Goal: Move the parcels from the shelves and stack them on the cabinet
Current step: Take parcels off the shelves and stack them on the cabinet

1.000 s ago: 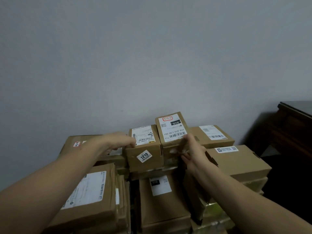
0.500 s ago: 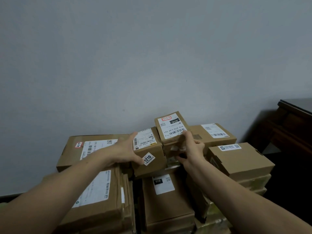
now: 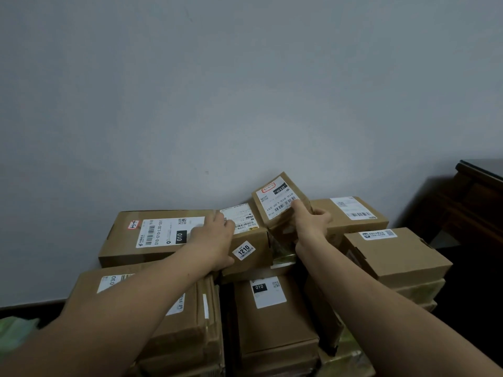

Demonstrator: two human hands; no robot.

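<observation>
A pile of brown cardboard parcels stands against the grey wall. My right hand grips a small parcel with a white label marked 010, tilted up at the top of the pile. My left hand wraps around the left side of a small parcel that bears a 1210 sticker, just left of the first one. A long flat parcel lies behind my left hand. Whatever the pile stands on is hidden under the parcels.
More parcels lie around: one at the back right, a box at the right, stacks at the front left and front centre. A dark wooden cabinet stands at the far right.
My right hand has tipped the labelled small parcel up and slid its grip higher. My left hand has closed further around the 1210 parcel's side. The view has shifted and shows more of the long parcel.
</observation>
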